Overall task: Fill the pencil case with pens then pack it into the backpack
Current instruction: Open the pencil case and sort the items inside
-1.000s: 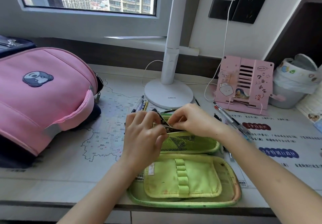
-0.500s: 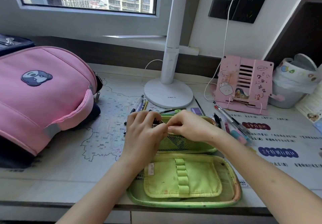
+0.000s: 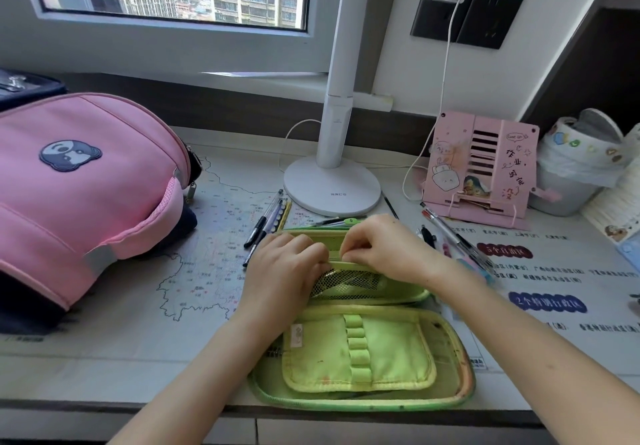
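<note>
A green pencil case (image 3: pixel 381 358) lies open on the desk in front of me, its near half showing a flap with pen loops. My left hand (image 3: pixel 284 271) and my right hand (image 3: pixel 384 247) both pinch the top edge of the mesh pocket (image 3: pixel 349 283) on the far half. Whatever sits between the fingers is hidden. Loose pens (image 3: pixel 266 219) lie left of the case, more pens (image 3: pixel 457 236) lie to its right. The pink backpack (image 3: pixel 79 184) lies on the desk at the left.
A white lamp base (image 3: pixel 332 184) stands just behind the case, its cable running to a wall socket (image 3: pixel 467 11). A pink book stand (image 3: pixel 485 164) and a small lined bin (image 3: pixel 575 164) stand at the back right. The desk edge (image 3: pixel 104 406) runs close to me.
Both hands have lowered from above the far half onto the mesh pocket's top edge. The far half has tipped back and lies flatter, showing more pens on the right.
</note>
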The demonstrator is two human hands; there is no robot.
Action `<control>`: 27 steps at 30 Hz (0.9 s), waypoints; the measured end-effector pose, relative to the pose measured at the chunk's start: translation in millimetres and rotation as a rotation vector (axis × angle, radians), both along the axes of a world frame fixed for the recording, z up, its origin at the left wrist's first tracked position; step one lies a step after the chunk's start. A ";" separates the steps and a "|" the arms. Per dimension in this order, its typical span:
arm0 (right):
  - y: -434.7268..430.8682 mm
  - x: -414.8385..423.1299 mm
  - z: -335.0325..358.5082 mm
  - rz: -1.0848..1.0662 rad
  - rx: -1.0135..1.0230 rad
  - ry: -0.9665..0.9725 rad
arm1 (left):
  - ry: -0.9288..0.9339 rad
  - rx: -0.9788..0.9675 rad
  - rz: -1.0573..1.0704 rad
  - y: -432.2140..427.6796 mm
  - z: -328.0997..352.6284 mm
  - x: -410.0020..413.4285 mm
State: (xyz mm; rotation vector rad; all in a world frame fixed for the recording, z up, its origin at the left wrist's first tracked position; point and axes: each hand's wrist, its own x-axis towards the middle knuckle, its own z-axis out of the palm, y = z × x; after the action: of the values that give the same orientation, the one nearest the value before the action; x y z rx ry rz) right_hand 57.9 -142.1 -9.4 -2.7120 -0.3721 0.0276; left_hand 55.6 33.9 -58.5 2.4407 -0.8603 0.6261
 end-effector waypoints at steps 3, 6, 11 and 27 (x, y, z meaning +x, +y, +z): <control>6.9 -5.2 -7.0 -0.045 0.123 -0.034 | 0.029 -0.023 -0.014 0.6 0.2 0.1; 14.8 -10.5 -6.7 0.015 -0.007 -0.011 | 0.049 -0.027 -0.026 0.5 0.6 -1.2; -4.0 -10.4 14.9 0.056 -0.059 0.241 | 0.055 -0.063 0.043 -1.1 0.0 -1.1; -14.3 106.8 -17.0 -0.017 -0.425 0.146 | 0.198 -0.217 0.096 10.3 -5.0 9.2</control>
State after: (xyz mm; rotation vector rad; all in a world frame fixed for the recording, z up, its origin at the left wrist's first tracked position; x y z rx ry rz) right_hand 164.7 -156.4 -26.4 -3.1048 -0.3295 0.3333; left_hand 64.8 44.2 -63.5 2.3096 -0.5680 0.4740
